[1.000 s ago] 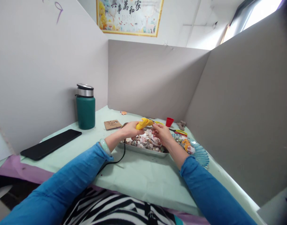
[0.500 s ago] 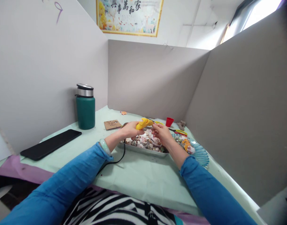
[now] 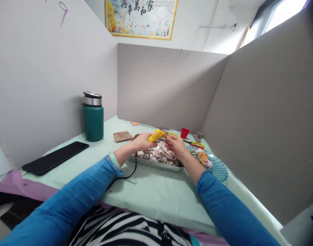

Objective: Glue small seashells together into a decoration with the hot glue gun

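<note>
My left hand (image 3: 144, 142) is wrapped round a yellow hot glue gun (image 3: 157, 135), whose nozzle points right. A black cord runs down from it past my wrist. My right hand (image 3: 176, 146) is closed in a pinch right at the nozzle; whatever its fingertips hold is too small and hidden to name. Both hands are above a metal tray (image 3: 160, 166) heaped with seashells (image 3: 161, 155). Right of my right forearm lies a blue scallop-shaped dish (image 3: 219, 168) with orange, white and green pieces on it.
A green flask (image 3: 93, 123) and a black flat case (image 3: 56, 158) stand and lie at the left. Behind the tray are a brown square board (image 3: 122, 136), a red cup (image 3: 184, 133) and pliers (image 3: 196, 144) with red and yellow handles. Grey partitions (image 3: 169, 85) enclose the table.
</note>
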The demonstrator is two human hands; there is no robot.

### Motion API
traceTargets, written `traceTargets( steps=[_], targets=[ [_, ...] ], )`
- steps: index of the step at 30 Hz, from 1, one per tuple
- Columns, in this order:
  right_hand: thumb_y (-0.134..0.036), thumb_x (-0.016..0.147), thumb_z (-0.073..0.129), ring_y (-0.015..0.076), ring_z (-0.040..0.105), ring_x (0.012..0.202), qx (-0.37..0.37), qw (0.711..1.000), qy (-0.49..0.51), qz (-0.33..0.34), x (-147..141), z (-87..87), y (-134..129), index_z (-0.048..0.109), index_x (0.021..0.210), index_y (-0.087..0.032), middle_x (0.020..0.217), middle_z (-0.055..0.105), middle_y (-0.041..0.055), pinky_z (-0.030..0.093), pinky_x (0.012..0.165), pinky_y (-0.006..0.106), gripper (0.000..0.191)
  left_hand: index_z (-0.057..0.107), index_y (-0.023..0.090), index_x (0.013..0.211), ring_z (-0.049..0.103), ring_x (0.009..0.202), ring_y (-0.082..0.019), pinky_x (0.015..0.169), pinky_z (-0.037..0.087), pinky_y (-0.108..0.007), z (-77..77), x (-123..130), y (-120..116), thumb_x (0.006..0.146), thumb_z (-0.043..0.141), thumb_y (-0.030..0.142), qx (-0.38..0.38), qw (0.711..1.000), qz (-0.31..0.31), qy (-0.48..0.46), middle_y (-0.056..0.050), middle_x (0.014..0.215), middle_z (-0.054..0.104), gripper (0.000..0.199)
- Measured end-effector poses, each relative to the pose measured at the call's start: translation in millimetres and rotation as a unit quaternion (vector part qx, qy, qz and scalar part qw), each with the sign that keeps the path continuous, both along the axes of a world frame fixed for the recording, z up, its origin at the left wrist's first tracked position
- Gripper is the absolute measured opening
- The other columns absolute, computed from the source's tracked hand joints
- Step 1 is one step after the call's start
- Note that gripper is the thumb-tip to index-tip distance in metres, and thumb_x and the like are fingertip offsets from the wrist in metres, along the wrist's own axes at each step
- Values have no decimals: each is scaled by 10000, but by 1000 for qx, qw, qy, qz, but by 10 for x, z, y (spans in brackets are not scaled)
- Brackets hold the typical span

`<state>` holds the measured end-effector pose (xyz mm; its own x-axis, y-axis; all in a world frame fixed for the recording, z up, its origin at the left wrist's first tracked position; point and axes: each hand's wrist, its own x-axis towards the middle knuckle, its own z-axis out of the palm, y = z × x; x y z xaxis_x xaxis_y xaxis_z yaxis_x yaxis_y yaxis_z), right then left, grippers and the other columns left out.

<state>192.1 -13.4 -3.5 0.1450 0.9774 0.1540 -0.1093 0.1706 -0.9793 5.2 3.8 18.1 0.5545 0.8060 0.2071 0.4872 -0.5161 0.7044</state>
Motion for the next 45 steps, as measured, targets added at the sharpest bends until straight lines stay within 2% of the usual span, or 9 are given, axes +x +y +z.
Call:
traceTargets(
  steps=[30, 45],
  targets=[
    [-186, 750, 617, 60, 512, 429, -11, 1000, -10, 3, -5, 9, -5, 557, 733, -138, 586, 564, -13, 380, 349, 145, 78, 563, 145, 836, 495, 417, -85, 391, 391, -177, 41, 7, -84, 686, 572, 308, -8, 1000, 2, -7, 24, 578, 520, 221],
    [-194, 716, 635, 64, 518, 436, -5, 1000, -23, 4, -8, -15, 15, 547, 717, -145, 627, 596, 4, 380, 346, 148, 101, 573, 146, 828, 510, 441, -99, 405, 387, -188, 34, 3, -70, 688, 561, 354, 10, 1000, 6, 13, 19, 574, 526, 251]
  ],
)
